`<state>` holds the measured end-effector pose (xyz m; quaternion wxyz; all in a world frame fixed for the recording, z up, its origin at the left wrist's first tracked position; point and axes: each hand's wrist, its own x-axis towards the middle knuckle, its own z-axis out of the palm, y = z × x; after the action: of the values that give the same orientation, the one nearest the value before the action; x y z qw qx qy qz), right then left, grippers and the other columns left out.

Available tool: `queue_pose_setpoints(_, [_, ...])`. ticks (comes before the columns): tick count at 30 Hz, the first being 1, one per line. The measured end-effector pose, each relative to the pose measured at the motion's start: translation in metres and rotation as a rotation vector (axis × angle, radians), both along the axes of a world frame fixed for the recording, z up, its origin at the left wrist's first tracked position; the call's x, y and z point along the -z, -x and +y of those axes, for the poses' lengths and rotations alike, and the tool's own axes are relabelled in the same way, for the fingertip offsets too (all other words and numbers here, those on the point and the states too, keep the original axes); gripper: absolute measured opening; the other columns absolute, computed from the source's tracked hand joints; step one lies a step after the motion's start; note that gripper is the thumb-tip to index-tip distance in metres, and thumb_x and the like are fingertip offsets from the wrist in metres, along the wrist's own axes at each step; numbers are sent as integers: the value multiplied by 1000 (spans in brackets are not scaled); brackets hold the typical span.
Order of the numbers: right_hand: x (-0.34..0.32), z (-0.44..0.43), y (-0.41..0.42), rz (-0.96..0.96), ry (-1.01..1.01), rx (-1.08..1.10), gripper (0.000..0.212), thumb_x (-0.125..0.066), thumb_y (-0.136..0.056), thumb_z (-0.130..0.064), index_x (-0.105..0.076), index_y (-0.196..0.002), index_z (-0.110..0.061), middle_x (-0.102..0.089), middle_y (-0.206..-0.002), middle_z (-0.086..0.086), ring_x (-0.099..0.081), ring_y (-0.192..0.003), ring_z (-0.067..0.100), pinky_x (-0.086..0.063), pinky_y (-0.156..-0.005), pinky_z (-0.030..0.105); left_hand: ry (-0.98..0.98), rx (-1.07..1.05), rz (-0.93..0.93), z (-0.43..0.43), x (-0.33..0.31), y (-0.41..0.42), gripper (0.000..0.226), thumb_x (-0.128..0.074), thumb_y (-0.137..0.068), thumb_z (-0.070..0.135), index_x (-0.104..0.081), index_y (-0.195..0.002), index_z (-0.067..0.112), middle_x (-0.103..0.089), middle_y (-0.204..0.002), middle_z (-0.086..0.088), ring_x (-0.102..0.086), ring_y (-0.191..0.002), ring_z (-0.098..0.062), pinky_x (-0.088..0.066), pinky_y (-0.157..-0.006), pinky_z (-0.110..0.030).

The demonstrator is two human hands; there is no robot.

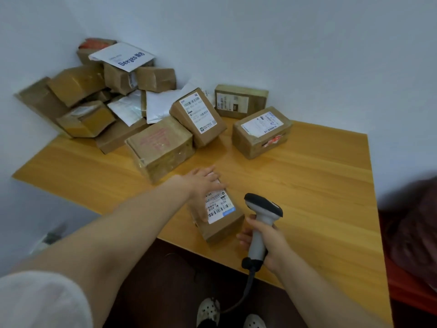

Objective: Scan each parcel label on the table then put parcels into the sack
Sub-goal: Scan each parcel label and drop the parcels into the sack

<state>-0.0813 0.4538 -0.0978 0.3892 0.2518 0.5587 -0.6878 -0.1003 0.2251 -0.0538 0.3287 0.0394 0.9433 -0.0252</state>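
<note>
Two hands share the scan: the left hand (203, 183) lays flat, close-set fingers on the small brown cardboard parcel (221, 224) at the yellow wooden table's (312, 185) 6 o'clock edge, steadying its white label (220, 206) for the grey-and-black handheld scanner (263, 210) at its 3 o'clock, clamped by the right hand (266, 243).

You are in a parcel-handling room: a wooden desk (307, 185) set into a corner of bare white walls (283, 43), heaped cardboard parcels (75, 84) bearing shipping labels (197, 112), a corded barcode scanner (261, 221) in your right hand (267, 242).
</note>
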Motion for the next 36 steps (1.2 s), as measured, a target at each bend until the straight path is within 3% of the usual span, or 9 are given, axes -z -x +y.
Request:
queue_pose_setpoints(2, [3, -1, -3, -15, -6, 49, 33, -74, -83, -11, -60, -113, -5, -68, -84, 17, -70, -70, 30, -58, -58, 35, 24, -34, 46, 0, -2, 7, 114, -74, -65, 65, -6, -152, 35, -6, -160, 0, 3, -147, -24, -3, -118, -49])
queue_pose_setpoints(6, [3, -3, -6, -14, -7, 126, 33, -73, -84, -11, -62, -115, -3, -67, -85, 17, -69, -73, 29, -57, -63, 37, 74, -557, 77, -17, 4, -18, 104, -46, -71, 85, -32, -146, 14, -34, -146, -13, -30, -135, -31, -30, -107, -42])
queue_pose_setpoints(11, [-3, -27, -6, 10, 25, 109, 37, -75, -83, -15, -63, -117, -9, -68, -98, 21, -68, -91, 35, -54, -89, 49, -100, -856, -49, -42, 17, -44, 84, -37, -73, 86, -61, -106, 13, -64, -109, -6, -61, -101, -23, -49, -89, -32])
queue_pose_setpoints(14, [-4, -47, -12, 2, 41, 52, 41, -79, -78, -21, -64, -116, -16, -67, -109, 22, -66, -99, 36, -54, -90, 51, -296, -1023, 28, -49, 25, -57, 66, -40, -79, 80, -57, -89, 17, -63, -86, -1, -62, -85, -19, -50, -80, -32])
queue_pose_setpoints(18, [-3, -68, -26, -49, 101, -4, 60, -83, -61, -27, -65, -117, -15, -68, -111, 18, -65, -100, 35, -55, -81, 48, -615, -1203, 49, -49, 40, -78, 63, -51, -79, 73, -64, -105, 17, -68, -93, 0, -65, -84, -16, -50, -78, -31])
queue_pose_setpoints(24, [-27, -83, -19, 82, 138, -71, 31, -76, -78, -18, -66, -108, -14, -71, -97, 11, -66, -89, 30, -53, -70, 43, -1078, -1274, 90, -31, 14, -90, 45, -49, -95, 48, -48, -132, 24, -71, -95, 2, -68, -79, -13, -51, -64, -24])
queue_pose_setpoints(29, [-67, -87, -2, 211, 142, -114, 35, -78, -79, -20, -66, -111, -16, -70, -105, 12, -65, -97, 34, -55, -84, 56, -1146, -1333, 130, -64, -24, -88, 74, -76, -79, 24, -34, -138, 39, -72, -106, -2, -67, -99, -22, -52, -89, -43])
queue_pose_setpoints(32, [-90, -86, 2, 341, 125, -124, 27, -75, -83, -16, -65, -108, -9, -64, -83, 7, -61, -73, 21, -55, -63, 38, -1161, -1338, 225, -72, -47, -87, 68, -80, -74, 15, -43, -130, 25, -72, -105, -2, -66, -100, -22, -51, -92, -43])
queue_pose_setpoints(36, [-117, -78, -5, 436, 144, -276, 16, -71, -85, -10, -61, -96, -3, -56, -58, 6, -48, -47, 18, -42, -46, 28, -1164, -1355, 369, -69, -69, -80, 59, -77, -75, 6, -48, -126, 16, -70, -106, -3, -67, -94, -19, -54, -73, -34])
